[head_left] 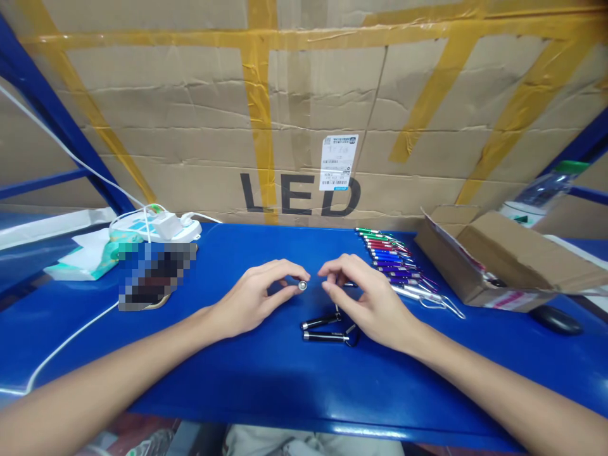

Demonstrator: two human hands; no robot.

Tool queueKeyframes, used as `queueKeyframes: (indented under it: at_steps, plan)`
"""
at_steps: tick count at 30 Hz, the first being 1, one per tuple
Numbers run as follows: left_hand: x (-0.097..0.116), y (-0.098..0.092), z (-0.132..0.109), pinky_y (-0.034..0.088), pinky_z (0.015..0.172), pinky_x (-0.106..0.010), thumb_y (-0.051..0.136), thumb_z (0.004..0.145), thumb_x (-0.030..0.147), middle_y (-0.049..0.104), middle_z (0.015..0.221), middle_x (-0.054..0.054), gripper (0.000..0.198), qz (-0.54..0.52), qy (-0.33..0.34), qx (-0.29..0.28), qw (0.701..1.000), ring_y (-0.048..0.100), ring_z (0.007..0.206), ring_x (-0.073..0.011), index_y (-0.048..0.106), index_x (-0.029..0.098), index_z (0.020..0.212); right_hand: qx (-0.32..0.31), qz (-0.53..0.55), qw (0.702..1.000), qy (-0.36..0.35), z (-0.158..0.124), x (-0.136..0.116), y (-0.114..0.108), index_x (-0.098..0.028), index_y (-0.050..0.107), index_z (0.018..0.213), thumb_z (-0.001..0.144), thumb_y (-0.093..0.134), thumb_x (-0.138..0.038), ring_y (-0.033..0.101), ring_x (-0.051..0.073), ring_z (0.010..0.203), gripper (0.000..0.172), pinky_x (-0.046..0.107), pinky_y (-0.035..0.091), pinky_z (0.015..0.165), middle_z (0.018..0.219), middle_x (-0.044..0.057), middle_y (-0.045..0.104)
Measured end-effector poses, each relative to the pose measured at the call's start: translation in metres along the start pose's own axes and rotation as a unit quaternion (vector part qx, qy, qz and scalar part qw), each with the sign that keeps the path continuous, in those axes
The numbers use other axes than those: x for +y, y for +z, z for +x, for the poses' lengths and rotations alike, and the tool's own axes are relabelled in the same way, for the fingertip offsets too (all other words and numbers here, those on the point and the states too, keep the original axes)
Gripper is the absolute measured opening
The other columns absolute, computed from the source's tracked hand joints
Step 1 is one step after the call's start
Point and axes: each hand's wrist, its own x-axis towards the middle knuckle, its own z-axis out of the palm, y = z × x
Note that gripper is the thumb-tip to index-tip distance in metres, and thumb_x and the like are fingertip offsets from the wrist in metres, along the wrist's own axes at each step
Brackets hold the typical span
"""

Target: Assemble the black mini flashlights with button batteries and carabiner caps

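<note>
My left hand (256, 297) rests on the blue table (266, 373), its thumb and fingers pinched on a small silver round part (303, 286). My right hand (368, 297) is close beside it, fingers curled around a small dark piece that I cannot make out. Two black pen-like tubes (327, 329) lie on the table just under my right hand. A row of several coloured small pens (394, 259) with silver clips lies to the right.
An open cardboard box (494, 259) stands at the right, a black mouse (555, 320) beside it and a plastic bottle (541, 193) behind. At the left are a power strip (156, 227), a tissue pack (90, 256) and a white cable. A taped carton marked LED (304, 126) forms the back.
</note>
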Motion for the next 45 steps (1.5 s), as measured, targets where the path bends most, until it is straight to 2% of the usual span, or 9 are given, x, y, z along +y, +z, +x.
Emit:
queueKeyframes:
  at_steps: [4, 7, 10, 23, 29, 35, 40, 45]
  plan:
    - [-0.001, 0.000, 0.000, 0.054, 0.103, -0.031, 0.062, 0.111, 0.023, 0.077, 0.125, -0.005, 0.017, 0.019, -0.005, 0.000, 1.000, 0.071, 0.115, -0.0185, 0.069, 0.023, 0.126, -0.174, -0.029, 0.984, -0.031, 0.001, 0.002, -0.011, -0.024, 0.071, 0.111, 0.111, 0.065, -0.030, 0.059, 0.023, 0.102, 0.009, 0.040, 0.041, 0.094, 0.107, 0.003, 0.072]
    - [-0.002, -0.001, 0.001, 0.055, 0.093, -0.028, 0.064, 0.109, 0.025, 0.078, 0.120, -0.004, 0.015, 0.024, -0.026, 0.014, 0.999, 0.072, 0.105, -0.0177, 0.069, 0.022, 0.124, -0.239, -0.032, 0.970, -0.022, 0.000, 0.005, -0.018, -0.026, 0.073, 0.115, 0.110, 0.067, -0.039, 0.059, 0.024, 0.107, 0.016, 0.041, 0.038, 0.097, 0.113, 0.004, 0.073]
    - [-0.003, -0.002, 0.002, 0.055, 0.090, -0.028, 0.065, 0.108, 0.027, 0.078, 0.115, -0.004, 0.016, 0.023, -0.049, 0.022, 0.998, 0.072, 0.097, -0.0176, 0.069, 0.022, 0.123, -0.271, -0.034, 0.962, -0.014, 0.000, 0.009, -0.021, -0.026, 0.075, 0.116, 0.110, 0.066, -0.041, 0.059, 0.024, 0.110, 0.018, 0.040, 0.038, 0.098, 0.117, 0.004, 0.074]
    - [-0.002, 0.000, 0.003, 0.055, 0.090, -0.029, 0.065, 0.108, 0.031, 0.078, 0.114, -0.004, 0.019, -0.008, -0.086, 0.007, 0.996, 0.071, 0.096, -0.0175, 0.069, 0.021, 0.124, -0.244, -0.226, 0.936, -0.113, 0.002, 0.006, -0.011, -0.019, 0.072, 0.110, 0.110, 0.062, -0.024, 0.058, 0.023, 0.091, 0.012, 0.039, 0.040, 0.086, 0.101, 0.006, 0.068]
    - [-0.002, 0.001, 0.004, 0.055, 0.086, -0.030, 0.064, 0.107, 0.035, 0.079, 0.113, -0.004, 0.023, -0.040, -0.111, 0.017, 0.993, 0.069, 0.090, -0.0166, 0.067, 0.021, 0.125, -0.218, -0.262, 0.935, -0.099, -0.002, 0.010, -0.008, -0.017, 0.066, 0.110, 0.115, 0.049, -0.026, 0.057, 0.025, 0.091, 0.020, 0.039, 0.045, 0.084, 0.099, 0.008, 0.065]
    - [-0.006, 0.002, 0.004, 0.055, 0.085, -0.032, 0.064, 0.107, 0.038, 0.080, 0.115, -0.007, 0.025, -0.057, -0.129, 0.035, 0.989, 0.071, 0.096, -0.0194, 0.067, 0.021, 0.125, -0.203, -0.239, 0.948, -0.044, -0.005, 0.007, -0.008, -0.017, 0.061, 0.118, 0.117, 0.038, -0.025, 0.054, 0.026, 0.091, 0.025, 0.040, 0.046, 0.081, 0.100, 0.009, 0.062]
    - [-0.007, 0.002, 0.004, 0.056, 0.086, -0.034, 0.066, 0.106, 0.039, 0.080, 0.115, -0.007, 0.027, -0.067, -0.136, 0.040, 0.988, 0.072, 0.095, -0.0194, 0.067, 0.021, 0.125, -0.225, -0.245, 0.942, -0.053, -0.004, 0.004, -0.007, -0.018, 0.063, 0.115, 0.118, 0.041, -0.029, 0.056, 0.026, 0.093, 0.025, 0.041, 0.046, 0.084, 0.103, 0.010, 0.065]
    - [-0.008, 0.002, 0.005, 0.058, 0.087, -0.034, 0.068, 0.105, 0.041, 0.081, 0.115, -0.008, 0.029, -0.087, -0.137, 0.048, 0.986, 0.075, 0.098, -0.0203, 0.067, 0.020, 0.125, -0.227, -0.278, 0.930, -0.075, -0.004, 0.007, -0.005, -0.020, 0.063, 0.099, 0.114, 0.048, -0.025, 0.056, 0.024, 0.085, 0.021, 0.039, 0.042, 0.083, 0.093, 0.007, 0.066]
